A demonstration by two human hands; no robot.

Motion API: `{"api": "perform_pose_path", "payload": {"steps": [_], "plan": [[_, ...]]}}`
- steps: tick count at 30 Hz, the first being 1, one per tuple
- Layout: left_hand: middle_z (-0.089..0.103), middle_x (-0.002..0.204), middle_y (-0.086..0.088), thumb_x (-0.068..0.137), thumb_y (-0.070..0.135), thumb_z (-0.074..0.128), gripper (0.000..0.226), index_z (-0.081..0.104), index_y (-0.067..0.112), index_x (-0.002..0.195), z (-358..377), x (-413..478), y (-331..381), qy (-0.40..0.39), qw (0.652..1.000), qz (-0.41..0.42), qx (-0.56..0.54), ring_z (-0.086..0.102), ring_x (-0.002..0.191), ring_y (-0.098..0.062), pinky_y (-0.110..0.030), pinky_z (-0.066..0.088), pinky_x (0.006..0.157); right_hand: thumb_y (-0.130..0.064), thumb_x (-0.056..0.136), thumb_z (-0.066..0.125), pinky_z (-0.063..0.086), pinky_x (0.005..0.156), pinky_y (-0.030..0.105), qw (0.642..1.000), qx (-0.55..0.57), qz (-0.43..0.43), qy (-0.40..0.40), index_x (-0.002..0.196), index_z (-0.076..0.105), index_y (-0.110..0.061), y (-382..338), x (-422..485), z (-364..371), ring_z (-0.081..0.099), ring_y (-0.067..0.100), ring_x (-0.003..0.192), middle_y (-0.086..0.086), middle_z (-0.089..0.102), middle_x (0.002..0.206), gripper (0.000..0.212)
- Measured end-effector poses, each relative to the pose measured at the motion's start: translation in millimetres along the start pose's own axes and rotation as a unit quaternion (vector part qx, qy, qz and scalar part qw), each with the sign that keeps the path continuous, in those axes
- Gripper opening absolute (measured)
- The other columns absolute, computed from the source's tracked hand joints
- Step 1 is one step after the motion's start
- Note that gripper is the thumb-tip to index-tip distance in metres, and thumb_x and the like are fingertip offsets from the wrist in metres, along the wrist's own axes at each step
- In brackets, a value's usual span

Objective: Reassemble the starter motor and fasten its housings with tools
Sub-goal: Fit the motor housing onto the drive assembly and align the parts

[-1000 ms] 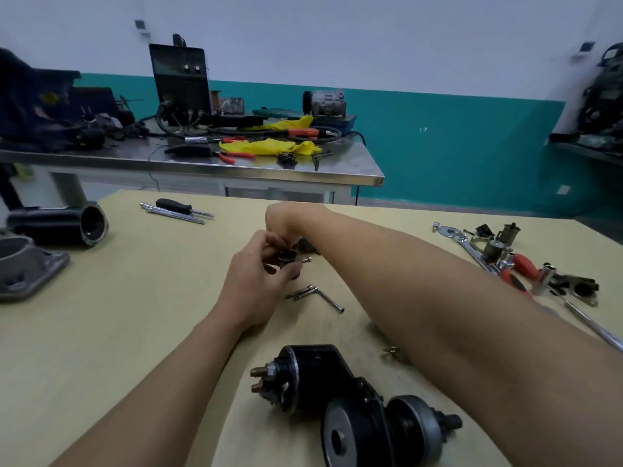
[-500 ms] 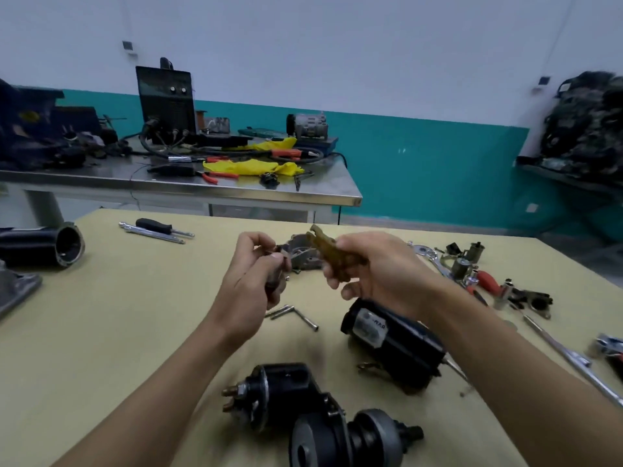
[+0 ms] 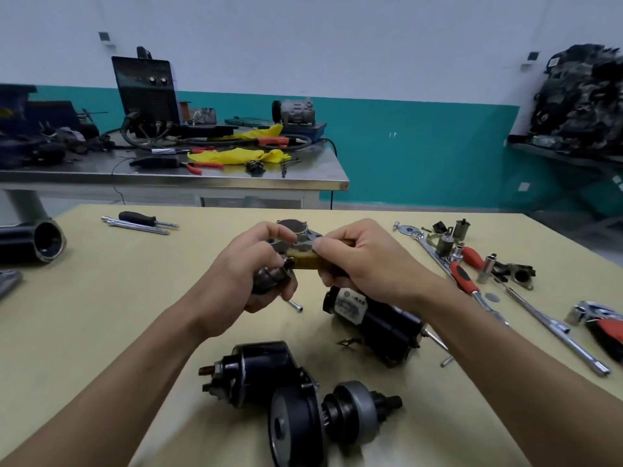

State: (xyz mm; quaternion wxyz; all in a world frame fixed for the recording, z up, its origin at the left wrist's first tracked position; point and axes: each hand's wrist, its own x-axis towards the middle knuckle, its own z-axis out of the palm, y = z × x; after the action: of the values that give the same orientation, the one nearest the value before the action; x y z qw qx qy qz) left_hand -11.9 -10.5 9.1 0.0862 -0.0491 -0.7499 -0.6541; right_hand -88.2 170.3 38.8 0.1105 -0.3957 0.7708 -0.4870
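left hand (image 3: 236,276): fingers clamped on small metal part (image 3: 269,277) | right hand (image 3: 367,261): fingers pinching brown lever (image 3: 303,262) | risk: misaligned joining, part may drop onto desk (image 3: 118,315)

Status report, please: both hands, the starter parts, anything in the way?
Left hand grips small dark part. Right hand pinches brown lever, end against that part. Black motor body lies on table below right wrist; nothing blocks hands.
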Motion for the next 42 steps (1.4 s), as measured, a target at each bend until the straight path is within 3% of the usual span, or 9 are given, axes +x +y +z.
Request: {"api": "perform_pose_path", "payload": {"steps": [6, 13, 22, 27, 31, 33, 36, 39, 42], "plan": [[0.059, 0.057, -0.017, 0.072, 0.020, 0.043, 0.037, 0.051, 0.012, 0.107, 3, 4, -1, 0.016, 0.999, -0.033, -0.011, 0.035, 0.038, -0.013, -0.016, 0.025, 0.037, -0.016, 0.097, 0.055, 0.027, 0.041, 0.017, 0.993, -0.091, -0.072, -0.011, 0.046, 0.057, -0.022, -13, -5, -1, 0.032, 0.006, 0.040, -0.008, 0.044, 0.043, 0.052], [0.054, 0.054, -0.009, 0.101, 0.005, 0.043, 0.016, 0.058, 0.011, 0.098, 5, 8, -3, 0.092, 0.990, -0.102, 0.044, 0.039, 0.041, -0.016, -0.018, 0.022, 0.035, -0.020, 0.097, 0.057, 0.029, 0.039, 0.021, 0.994, -0.074, -0.070, -0.040, 0.039, 0.059, -0.036, -15, -6, 15, 0.033, 0.007, 0.037, -0.008, 0.046, 0.040, 0.060], [0.047, 0.051, -0.009, 0.087, 0.044, 0.057, 0.040, 0.059, 0.011, 0.066, 10, -2, 10, -0.026, 0.975, -0.200, -0.092, 0.027, 0.033, -0.010, -0.012, 0.020, 0.032, -0.042, 0.099, 0.055, 0.025, 0.031, 0.013, 0.952, 0.220, 0.179, -0.113, 0.063, 0.067, -0.016, -6, 3, 19, 0.032, 0.008, 0.029, 0.002, 0.046, 0.042, 0.046], [0.053, 0.057, -0.006, 0.081, 0.083, 0.046, 0.071, 0.062, 0.015, 0.092, 20, -2, 7, -0.002, 0.992, -0.058, -0.112, 0.042, 0.039, -0.011, -0.017, 0.026, 0.034, -0.058, 0.102, 0.039, 0.023, 0.030, 0.011, 0.898, 0.343, 0.265, -0.081, 0.073, 0.058, -0.016, -3, 8, 21, 0.029, 0.007, 0.026, -0.002, 0.039, 0.040, 0.055], [0.048, 0.054, 0.008, 0.087, 0.048, 0.061, 0.033, 0.063, 0.017, 0.096, 30, -4, 8, 0.036, 0.992, 0.121, 0.006, 0.037, 0.045, -0.006, -0.016, 0.030, 0.041, -0.052, 0.101, 0.042, 0.025, 0.032, 0.014, 0.862, 0.408, 0.299, -0.013, 0.069, 0.055, -0.017, 0, 7, 25, 0.031, 0.008, 0.030, -0.002, 0.043, 0.044, 0.050], [0.046, 0.051, 0.010, 0.089, 0.028, 0.061, 0.010, 0.069, 0.023, 0.092, 33, -5, 11, 0.047, 0.989, 0.141, 0.025, 0.036, 0.045, -0.006, -0.015, 0.031, 0.042, -0.058, 0.100, 0.039, 0.030, 0.037, 0.018, 0.912, 0.314, 0.263, 0.042, 0.077, 0.064, -0.018, -1, 6, 29, 0.040, 0.012, 0.039, 0.002, 0.055, 0.052, 0.053], [0.050, 0.054, 0.001, 0.090, 0.023, 0.050, 0.026, 0.075, 0.026, 0.081, 28, -4, 12, 0.069, 0.992, 0.110, 0.002, 0.038, 0.047, -0.010, -0.018, 0.029, 0.040, -0.065, 0.100, 0.029, 0.049, 0.055, 0.031, 0.976, 0.041, 0.150, 0.153, 0.086, 0.064, -0.023, -6, -7, 27, 0.062, 0.018, 0.063, 0.001, 0.070, 0.075, 0.057], [0.054, 0.054, -0.005, 0.098, 0.019, 0.042, 0.037, 0.074, 0.021, 0.077, 17, 0, 9, 0.115, 0.992, 0.045, -0.020, 0.035, 0.042, -0.014, -0.018, 0.024, 0.038, -0.069, 0.097, 0.031, 0.054, 0.073, 0.046, 0.967, -0.102, 0.098, 0.211, 0.084, 0.064, -0.016, -8, -36, 14, 0.065, 0.025, 0.075, 0.005, 0.070, 0.080, 0.064], [0.059, 0.057, -0.006, 0.103, 0.014, 0.036, 0.040, 0.072, 0.015, 0.086, 14, 3, 0, 0.115, 0.993, -0.030, 0.015, 0.040, 0.040, -0.014, -0.019, 0.028, 0.037, -0.085, 0.084, 0.028, 0.046, 0.053, 0.034, 0.948, -0.243, 0.175, 0.111, 0.060, 0.055, -0.015, -14, -76, 11, 0.057, 0.013, 0.051, -0.002, 0.062, 0.055, 0.079]]}}
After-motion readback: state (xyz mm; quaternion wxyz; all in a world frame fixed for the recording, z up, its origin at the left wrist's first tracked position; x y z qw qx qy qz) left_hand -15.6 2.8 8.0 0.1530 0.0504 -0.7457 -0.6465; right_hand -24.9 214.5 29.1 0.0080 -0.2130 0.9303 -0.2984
